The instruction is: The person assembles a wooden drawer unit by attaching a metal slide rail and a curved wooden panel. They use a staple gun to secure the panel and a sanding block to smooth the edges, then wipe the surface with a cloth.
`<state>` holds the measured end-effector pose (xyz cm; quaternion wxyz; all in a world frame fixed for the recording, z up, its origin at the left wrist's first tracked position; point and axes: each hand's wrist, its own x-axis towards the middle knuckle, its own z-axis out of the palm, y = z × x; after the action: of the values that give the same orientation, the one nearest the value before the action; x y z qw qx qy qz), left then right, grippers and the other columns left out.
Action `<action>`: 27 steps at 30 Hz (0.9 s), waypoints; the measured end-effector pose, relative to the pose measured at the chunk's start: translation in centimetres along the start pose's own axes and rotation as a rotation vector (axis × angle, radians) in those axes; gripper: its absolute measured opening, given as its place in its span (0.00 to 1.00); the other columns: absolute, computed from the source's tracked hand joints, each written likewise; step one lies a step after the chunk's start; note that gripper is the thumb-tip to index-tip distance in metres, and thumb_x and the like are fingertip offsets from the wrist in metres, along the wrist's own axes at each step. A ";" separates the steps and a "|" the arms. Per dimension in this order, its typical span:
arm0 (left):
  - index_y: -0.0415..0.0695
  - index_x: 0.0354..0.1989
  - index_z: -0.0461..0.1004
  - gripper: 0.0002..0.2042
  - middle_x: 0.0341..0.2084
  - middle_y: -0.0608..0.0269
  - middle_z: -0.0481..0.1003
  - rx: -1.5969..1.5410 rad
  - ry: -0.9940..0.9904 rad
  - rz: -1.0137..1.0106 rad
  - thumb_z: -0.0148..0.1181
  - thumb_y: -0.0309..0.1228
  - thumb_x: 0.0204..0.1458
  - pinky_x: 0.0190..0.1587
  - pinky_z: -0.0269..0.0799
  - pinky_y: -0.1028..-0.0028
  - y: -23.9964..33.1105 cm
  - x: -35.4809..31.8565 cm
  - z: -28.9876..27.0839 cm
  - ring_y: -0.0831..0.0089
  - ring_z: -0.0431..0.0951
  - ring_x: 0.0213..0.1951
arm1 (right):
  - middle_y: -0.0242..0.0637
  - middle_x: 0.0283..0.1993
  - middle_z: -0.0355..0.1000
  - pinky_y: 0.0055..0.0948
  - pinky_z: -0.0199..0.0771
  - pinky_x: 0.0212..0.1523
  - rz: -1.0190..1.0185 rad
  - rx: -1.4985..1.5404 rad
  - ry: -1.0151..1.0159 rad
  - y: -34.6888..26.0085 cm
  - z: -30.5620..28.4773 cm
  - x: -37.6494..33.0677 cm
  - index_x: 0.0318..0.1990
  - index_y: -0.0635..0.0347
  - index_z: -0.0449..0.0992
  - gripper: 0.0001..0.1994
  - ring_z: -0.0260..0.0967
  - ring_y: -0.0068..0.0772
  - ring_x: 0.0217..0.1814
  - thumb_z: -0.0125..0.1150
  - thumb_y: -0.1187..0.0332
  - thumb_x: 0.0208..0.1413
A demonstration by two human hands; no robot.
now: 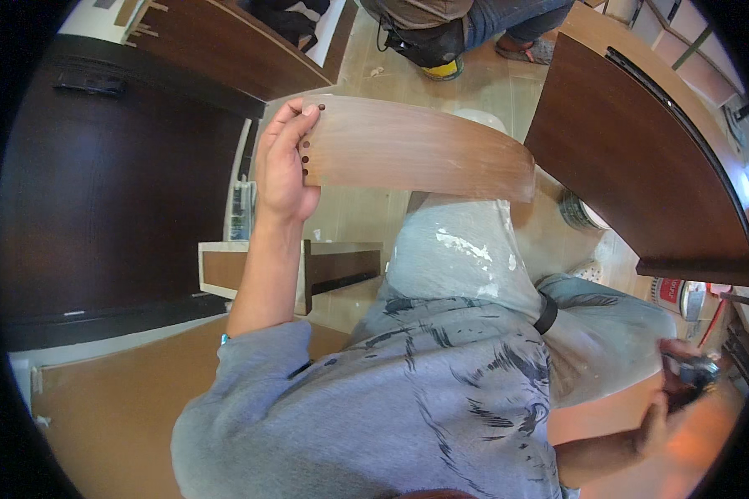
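My left hand [285, 162] grips one end of a curved brown wooden board [416, 150], thumb on its face and fingers at the edge. Several dark round holes run down the gripped end. The board is held up in front of my raised knee, in paint-spotted light trousers [462, 249]. Far to the right, my right hand [662, 407] is closed round a dark object with a shiny metallic part [701, 372]. Its kind is hard to make out at the blurred rim of the view.
A large dark panel [125, 183] stands at left, near a small wooden drawer box [341, 270]. Another person's legs [508, 29] are beyond the board. A brown curved-edge furniture piece [632, 150] stands at right, with a bucket [581, 212] and paint cans [670, 293] close by.
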<state>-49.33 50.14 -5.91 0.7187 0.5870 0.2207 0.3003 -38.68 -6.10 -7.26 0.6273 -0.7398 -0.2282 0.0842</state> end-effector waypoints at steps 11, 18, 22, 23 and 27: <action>0.39 0.51 0.73 0.09 0.41 0.63 0.79 -0.095 -0.099 -0.168 0.61 0.28 0.66 0.47 0.75 0.76 -0.2 -5.3 2.3 0.80 0.79 0.42 | 0.36 0.57 0.74 0.29 0.73 0.63 0.827 0.761 -0.839 -3.3 26.4 6.3 0.76 0.63 0.58 0.33 0.72 0.26 0.60 0.65 0.76 0.66; 0.37 0.50 0.73 0.09 0.41 0.62 0.78 -0.052 -0.049 -0.131 0.61 0.26 0.65 0.46 0.73 0.78 -1.3 -5.5 3.2 0.82 0.77 0.42 | 0.32 0.57 0.74 0.25 0.70 0.62 0.889 0.769 -0.776 -5.3 25.9 4.8 0.75 0.64 0.59 0.31 0.70 0.22 0.59 0.62 0.76 0.67; 0.36 0.49 0.73 0.09 0.41 0.62 0.77 0.136 -0.039 0.018 0.60 0.26 0.65 0.45 0.71 0.78 -1.3 -6.6 3.6 0.82 0.76 0.42 | 0.28 0.53 0.72 0.23 0.69 0.59 0.840 0.538 -0.795 -5.6 26.9 5.0 0.75 0.63 0.59 0.31 0.67 0.19 0.52 0.61 0.77 0.67; 0.36 0.49 0.73 0.09 0.41 0.62 0.77 0.143 -0.035 0.037 0.60 0.25 0.65 0.45 0.71 0.78 -1.1 -6.8 3.5 0.82 0.76 0.42 | 0.28 0.52 0.72 0.23 0.69 0.59 0.876 0.615 -0.788 -5.7 27.2 5.1 0.75 0.63 0.60 0.30 0.66 0.18 0.50 0.60 0.77 0.67; 0.36 0.48 0.73 0.08 0.42 0.61 0.77 0.177 -0.015 0.108 0.60 0.25 0.64 0.44 0.71 0.77 -0.7 -6.8 2.8 0.82 0.75 0.42 | 0.27 0.51 0.72 0.22 0.68 0.57 0.886 0.652 -0.827 -6.3 27.4 5.5 0.73 0.63 0.62 0.28 0.65 0.17 0.48 0.60 0.77 0.67</action>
<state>-52.24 43.31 -6.27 0.6485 0.6614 0.2090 0.3136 -46.59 21.42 -5.71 0.5856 -0.4437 -0.0878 0.6727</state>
